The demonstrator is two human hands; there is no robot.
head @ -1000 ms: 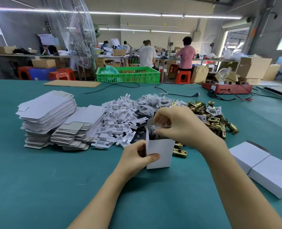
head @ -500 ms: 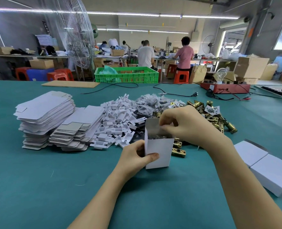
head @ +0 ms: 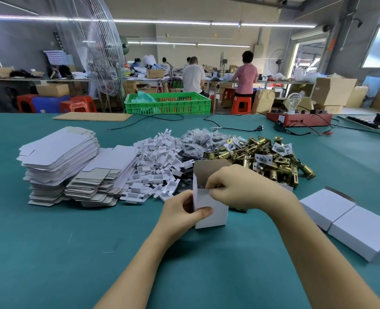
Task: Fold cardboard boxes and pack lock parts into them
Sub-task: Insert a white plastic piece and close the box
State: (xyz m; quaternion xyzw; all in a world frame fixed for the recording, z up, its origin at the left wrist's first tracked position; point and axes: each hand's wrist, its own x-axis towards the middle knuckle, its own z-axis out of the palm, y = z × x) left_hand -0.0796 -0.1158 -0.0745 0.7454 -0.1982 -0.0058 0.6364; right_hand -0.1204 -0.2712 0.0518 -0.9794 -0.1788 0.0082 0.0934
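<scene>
We see the left hand (head: 180, 211) gripping the side of an upright white box (head: 209, 210) on the green bench (head: 73, 253). The right hand (head: 235, 188) pinches its front top edge, fingers curled. Behind lie brass lock parts (head: 271, 161).

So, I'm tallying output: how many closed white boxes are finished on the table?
2, side by side at the right edge of the table: the nearer finished box and the farther finished box, touching each other. More may lie outside the frame.
</scene>
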